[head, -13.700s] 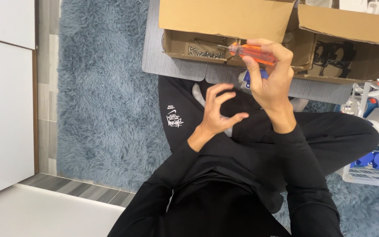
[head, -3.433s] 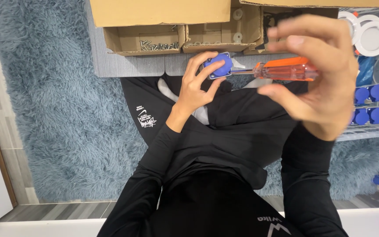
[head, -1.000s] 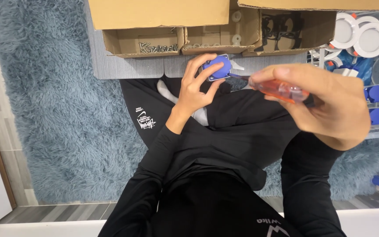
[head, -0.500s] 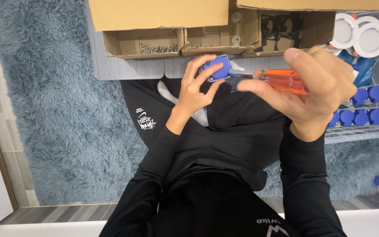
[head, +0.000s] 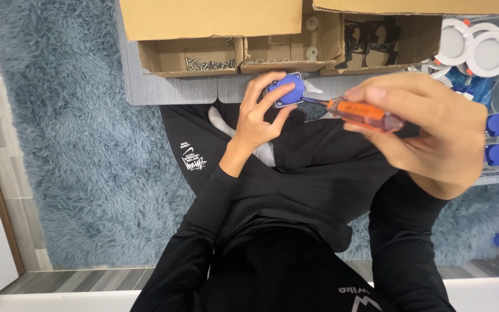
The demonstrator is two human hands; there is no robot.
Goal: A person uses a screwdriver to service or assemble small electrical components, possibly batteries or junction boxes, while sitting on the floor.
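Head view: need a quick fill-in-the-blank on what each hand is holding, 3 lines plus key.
1. The left hand holds a small ____ part with a round face.
2. The right hand grips a screwdriver whose handle is ____.
3. The screwdriver's tip points at the part in the ____ hand.

Missing words: blue; orange; left

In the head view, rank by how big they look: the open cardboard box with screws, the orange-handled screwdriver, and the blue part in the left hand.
1. Cardboard box with screws.
2. Orange-handled screwdriver, though it sits nearer the camera, so it may look larger than it is.
3. Blue part, pinched in the left hand.
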